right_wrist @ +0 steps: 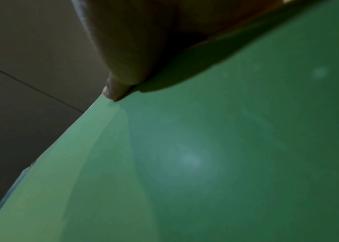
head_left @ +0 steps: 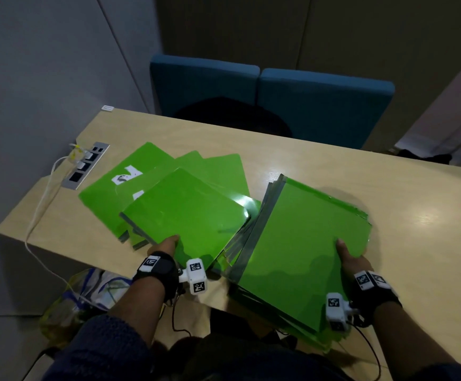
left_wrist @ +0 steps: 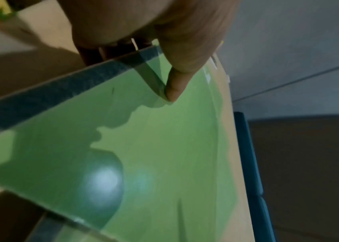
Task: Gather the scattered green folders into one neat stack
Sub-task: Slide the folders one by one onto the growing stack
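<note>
Head view shows the left hand (head_left: 166, 247) gripping the near edge of a green folder (head_left: 188, 213), thumb on top and the other digits hidden beneath; this folder tops a loose fan of green folders (head_left: 218, 169) spread toward eleven o'clock on the pale worktop (head_left: 416, 215). One folder in the fan carries a white label (head_left: 126, 174). At three o'clock from that hand, the right hand (head_left: 351, 261) holds the right edge of a thicker stack of folders (head_left: 303, 243) with grey taped spines (its near end overhangs the worktop edge), thumb pressed on the top cover. In the left wrist view the thumb (left_wrist: 176, 86) pins the green cover (left_wrist: 154, 155) just past its dark spine strip. The right wrist view shows only the thumb tip (right_wrist: 114, 93) on green plastic. A white cable (head_left: 42, 204) runs from a socket panel (head_left: 86, 166) at ten o'clock, and blue chairs (head_left: 320, 100) stand at twelve o'clock.
</note>
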`<state>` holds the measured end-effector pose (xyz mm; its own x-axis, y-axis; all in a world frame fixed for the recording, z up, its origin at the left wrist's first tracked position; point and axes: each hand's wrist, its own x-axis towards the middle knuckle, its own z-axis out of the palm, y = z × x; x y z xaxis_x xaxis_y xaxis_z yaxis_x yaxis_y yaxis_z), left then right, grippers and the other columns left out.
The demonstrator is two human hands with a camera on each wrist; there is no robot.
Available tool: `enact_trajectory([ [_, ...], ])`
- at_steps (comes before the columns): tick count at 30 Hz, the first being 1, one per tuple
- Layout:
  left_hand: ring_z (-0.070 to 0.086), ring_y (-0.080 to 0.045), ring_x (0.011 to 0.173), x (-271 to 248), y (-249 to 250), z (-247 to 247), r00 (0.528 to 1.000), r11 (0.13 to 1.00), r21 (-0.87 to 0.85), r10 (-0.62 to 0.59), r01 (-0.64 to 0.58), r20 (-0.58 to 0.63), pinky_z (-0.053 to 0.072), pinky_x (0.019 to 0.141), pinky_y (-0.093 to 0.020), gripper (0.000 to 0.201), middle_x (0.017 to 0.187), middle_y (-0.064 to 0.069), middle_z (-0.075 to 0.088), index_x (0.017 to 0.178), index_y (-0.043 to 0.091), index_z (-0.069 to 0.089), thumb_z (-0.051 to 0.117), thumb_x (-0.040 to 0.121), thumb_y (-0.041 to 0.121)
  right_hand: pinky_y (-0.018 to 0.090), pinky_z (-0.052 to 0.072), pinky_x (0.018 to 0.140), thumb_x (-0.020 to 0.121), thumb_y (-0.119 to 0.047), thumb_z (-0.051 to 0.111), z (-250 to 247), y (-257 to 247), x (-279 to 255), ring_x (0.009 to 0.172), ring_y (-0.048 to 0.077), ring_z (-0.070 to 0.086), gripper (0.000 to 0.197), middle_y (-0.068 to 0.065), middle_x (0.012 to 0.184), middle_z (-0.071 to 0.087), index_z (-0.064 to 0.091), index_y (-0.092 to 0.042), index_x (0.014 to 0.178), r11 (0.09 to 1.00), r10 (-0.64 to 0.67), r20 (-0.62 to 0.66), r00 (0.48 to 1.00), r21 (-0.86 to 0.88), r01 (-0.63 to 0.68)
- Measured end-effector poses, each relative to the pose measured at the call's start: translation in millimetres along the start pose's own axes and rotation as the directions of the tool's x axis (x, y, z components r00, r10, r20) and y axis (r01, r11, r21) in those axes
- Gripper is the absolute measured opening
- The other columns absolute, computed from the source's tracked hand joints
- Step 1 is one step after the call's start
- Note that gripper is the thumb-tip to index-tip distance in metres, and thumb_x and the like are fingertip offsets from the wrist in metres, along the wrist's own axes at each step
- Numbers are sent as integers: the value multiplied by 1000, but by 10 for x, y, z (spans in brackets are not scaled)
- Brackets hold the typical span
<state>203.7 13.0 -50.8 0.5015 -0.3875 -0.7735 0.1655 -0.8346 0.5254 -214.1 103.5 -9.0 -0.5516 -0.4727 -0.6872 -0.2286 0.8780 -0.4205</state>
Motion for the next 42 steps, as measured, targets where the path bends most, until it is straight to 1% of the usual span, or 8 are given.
enact_trajectory([
  [7, 46, -39, 125, -482, 464, 125, 897, 901, -60, 420, -431, -141, 40, 99, -40, 65, 146, -20, 38, 146, 5, 22, 59, 92, 14, 33, 43, 63, 52, -100, 24, 17, 32, 59, 79, 31, 62, 124, 22, 99, 63, 58, -1, 116, 999, 13, -18, 1000, -30, -14],
  [13, 42, -31, 130, -852, 1353, 69, 691, 663, -203, 709, -720, -138, 37, 103, -34, 64, 148, -17, 36, 146, 13, 22, 57, 93, 8, 35, 42, 76, 67, -90, 33, 8, -44, -20, 89, 30, 56, 113, 27, 129, 56, 48, -2, 136, 996, 4, -8, 1000, 90, -4],
  [21, 51, -26, 100, -1110, 1391, 624, 572, 631, -100, 750, -769, 331, 47, 84, -38, 48, 115, -12, 53, 132, 11, 35, 60, 91, 8, 38, 38, 97, 91, -65, 39, 10, -48, -49, 124, 40, 48, 84, 25, 147, 42, 36, -1, 145, 993, 3, -37, 999, 119, 2],
  [28, 57, -26, 105, -1050, 580, 1242, 584, 586, 238, 517, -774, 626, 48, 88, -33, 52, 117, -10, 59, 134, 13, 39, 65, 89, 14, 36, 42, 91, 87, -71, 40, 37, 33, 67, 108, 36, 57, 83, 24, 138, 52, 45, -8, 142, 985, -21, -22, 1000, 172, 25],
  [32, 39, -30, 135, -1086, 300, 1418, 617, 389, 481, 438, -785, 653, 36, 110, -38, 72, 148, -11, 38, 146, 12, 31, 68, 87, 31, 43, 39, 103, 88, -73, 32, 66, 0, 71, 124, 41, 50, 87, 24, 144, 45, 39, -8, 146, 979, 9, -42, 999, 202, 0],
  [36, 46, -31, 129, -1015, 215, 1393, 573, 174, 550, 356, -817, 738, 37, 109, -38, 64, 143, -13, 39, 144, 16, 39, 61, 90, 42, 48, 35, 109, 70, -87, 25, 111, 13, 99, 131, 42, 43, 115, 23, 150, 38, 34, -2, 147, 966, 50, -45, 998, 255, -37],
  [39, 38, -28, 133, -822, 291, 1203, 501, 144, 491, 430, -859, 751, 31, 110, -37, 59, 146, -7, 35, 141, 22, 45, 61, 89, 45, 47, 36, 107, 65, -87, 38, 142, 28, 92, 129, 42, 46, 116, 23, 147, 43, 39, -2, 144, 958, 46, -59, 997, 287, -27],
  [42, 29, -27, 138, -433, 483, 913, 574, 143, 620, 578, -771, 581, 30, 111, -45, 70, 151, -4, 29, 142, 25, 40, 69, 82, 44, 47, 38, 103, 75, -77, 52, 157, 65, 178, 127, 41, 48, 102, 22, 145, 45, 40, -3, 143, 961, 53, -65, 996, 273, -33],
])
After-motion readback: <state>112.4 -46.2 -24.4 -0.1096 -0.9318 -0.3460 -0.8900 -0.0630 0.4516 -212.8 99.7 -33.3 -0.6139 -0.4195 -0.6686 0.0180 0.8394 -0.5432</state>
